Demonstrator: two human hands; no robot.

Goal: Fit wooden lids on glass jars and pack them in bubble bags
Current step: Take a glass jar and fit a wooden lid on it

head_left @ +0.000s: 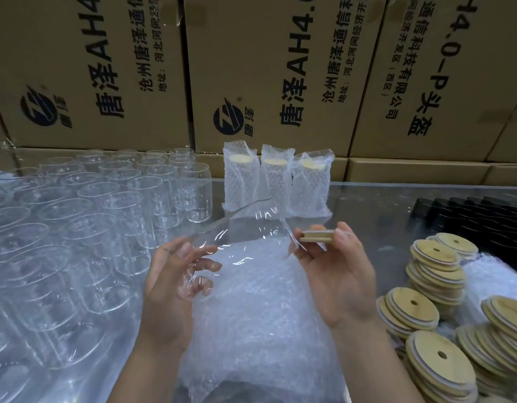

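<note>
Fingers of our left hand [176, 283] curl round a clear jar [245, 225]. Fingers of our right hand [338, 274] pinch a wooden lid [317, 238], seemingly at its mouth. Pressing off-centre could slip the glass free.

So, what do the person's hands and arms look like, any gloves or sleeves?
Both are bare: left hand and right hand wear no gloves, rings or watch; no sleeves show on the forearms. A small dark mark sits by the left thumb's base.
</note>
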